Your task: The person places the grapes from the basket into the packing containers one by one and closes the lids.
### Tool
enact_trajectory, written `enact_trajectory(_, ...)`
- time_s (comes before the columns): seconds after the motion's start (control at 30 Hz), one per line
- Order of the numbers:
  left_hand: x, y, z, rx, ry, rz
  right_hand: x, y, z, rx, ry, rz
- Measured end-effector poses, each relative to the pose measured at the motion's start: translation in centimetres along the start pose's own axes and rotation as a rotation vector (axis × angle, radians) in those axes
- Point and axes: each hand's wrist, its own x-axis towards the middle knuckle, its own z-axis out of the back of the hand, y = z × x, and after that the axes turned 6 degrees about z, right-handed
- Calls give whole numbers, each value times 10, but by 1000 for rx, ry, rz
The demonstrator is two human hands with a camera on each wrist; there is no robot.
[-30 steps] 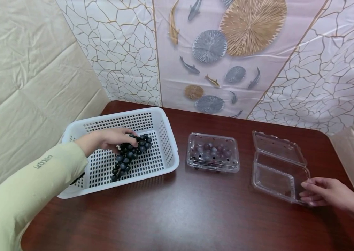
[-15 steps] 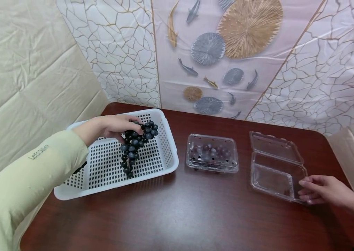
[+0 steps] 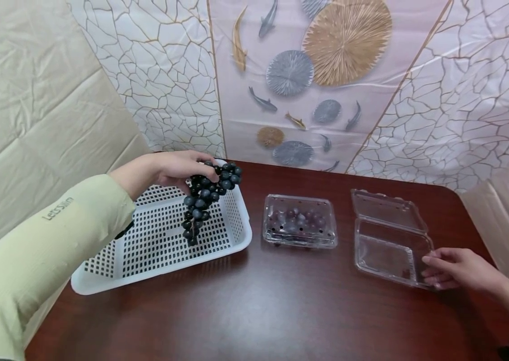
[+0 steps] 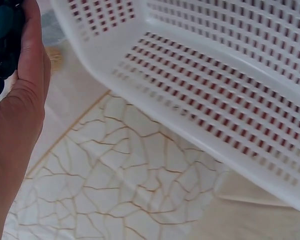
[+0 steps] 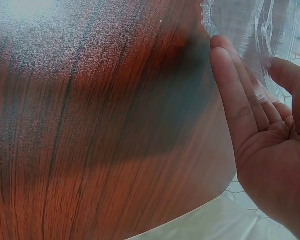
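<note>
Head view: the left hand (image 3: pixel 175 168) gripped dark grapes (image 3: pixel 202 195) over the white basket (image 3: pixel 160 270) at left; the right hand (image 3: pixel 459 268) pinched the open container (image 3: pixel 383 253) at right by its near corner. Left wrist view: grapes touched that hand. Right wrist view: thumb (image 5: pixel 291 80) and fingers (image 5: pixel 235 95) straddled the container.

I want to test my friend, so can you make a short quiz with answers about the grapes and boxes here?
1. Fill the gap: the closed box stands between the white basket and the ____.
2. What does the left grip hold? A) the white basket, B) dark grapes, C) the closed box.
3. True or false: the right grip holds dark grapes too.

Key: 1. open box. 2. B. 3. False; the right grip holds the open box by its edge.
</note>
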Motion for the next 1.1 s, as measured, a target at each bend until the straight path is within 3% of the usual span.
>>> enact_trajectory(0.3, 12, -35, -21, -8, 51, -70, 1, 3, -1, -7, -2, -8)
enact_trajectory(0.6, 36, -67, -54, 48, 121, -129, 0, 3, -1, -4, -1, -19)
enact_trajectory(0.83, 53, -89, -76, 145, 129, -146, 0, 6, -1, -46, -17, -42)
enact_trajectory(1.1, 70, -115, -107, 134, 152, -180, 0, 6, 0, -51, -24, -38)
